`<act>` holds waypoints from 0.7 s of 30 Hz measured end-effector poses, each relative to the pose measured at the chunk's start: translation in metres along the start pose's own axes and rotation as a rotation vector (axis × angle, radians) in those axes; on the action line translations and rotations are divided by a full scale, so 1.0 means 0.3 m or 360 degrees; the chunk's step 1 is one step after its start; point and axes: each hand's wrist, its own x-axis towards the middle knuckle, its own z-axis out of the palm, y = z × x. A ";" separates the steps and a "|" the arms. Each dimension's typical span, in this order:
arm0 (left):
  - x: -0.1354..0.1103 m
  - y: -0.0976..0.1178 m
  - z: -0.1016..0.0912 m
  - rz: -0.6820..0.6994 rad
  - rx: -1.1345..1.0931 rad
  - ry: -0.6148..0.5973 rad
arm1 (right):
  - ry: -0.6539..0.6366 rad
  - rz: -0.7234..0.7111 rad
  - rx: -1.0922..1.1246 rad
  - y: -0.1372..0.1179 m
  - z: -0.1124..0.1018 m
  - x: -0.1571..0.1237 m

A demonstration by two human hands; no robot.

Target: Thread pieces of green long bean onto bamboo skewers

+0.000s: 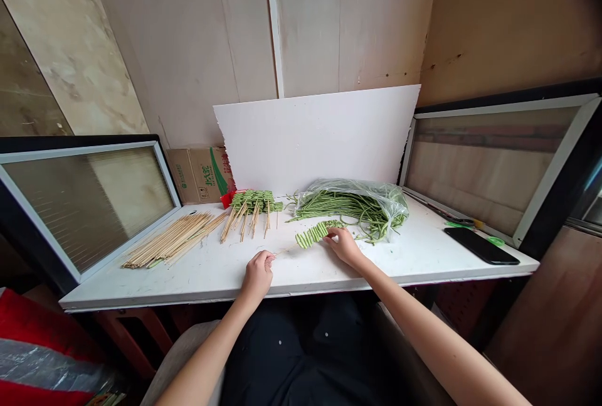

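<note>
Dark trousers (301, 349) with two pale spots lie nearest the head camera, below the front edge of one white counter (197, 277). Over that edge two bare hands work, palms turned inward. The left hand (258, 269), wrist bent slightly, is closed, thumb and forefinger pinching the bare end of one thin skewer (285, 250). The right hand (345, 245), its arm stretched farther forward, has its fingers curled in at the other end of one row of cut bean pieces (310, 236), roughly a dozen, packed along that skewer just above the counter. Behind lies one clear bag (376, 189) spilling long beans (336, 206), too many to count. Leftward are one pile of loaded skewers (254, 201) and one heap of bare sticks (172, 240), both uncountable. Well to the right is one black phone (480, 246).
</note>
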 end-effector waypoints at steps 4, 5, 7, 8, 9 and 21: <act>-0.002 -0.007 0.001 0.0029 0.0015 0.0008 | 0.0061 0.0110 0.0562 0.037 -0.032 -0.035; -0.003 -0.009 0.001 0.0033 0.0016 0.0015 | 0.0062 0.0152 0.0657 0.040 -0.035 -0.039; -0.003 -0.013 -0.001 0.0040 0.0014 0.0023 | 0.0039 0.0259 0.0887 0.040 -0.036 -0.041; -0.003 -0.015 -0.001 0.0044 0.0014 0.0022 | 0.0010 0.0313 0.1021 0.037 -0.034 -0.042; -0.003 -0.017 -0.002 0.0048 0.0013 0.0020 | -0.0015 0.0349 0.1148 0.034 -0.031 -0.042; -0.005 -0.014 0.001 0.0081 0.0027 -0.0002 | -0.0039 0.0398 0.1442 0.015 -0.046 -0.059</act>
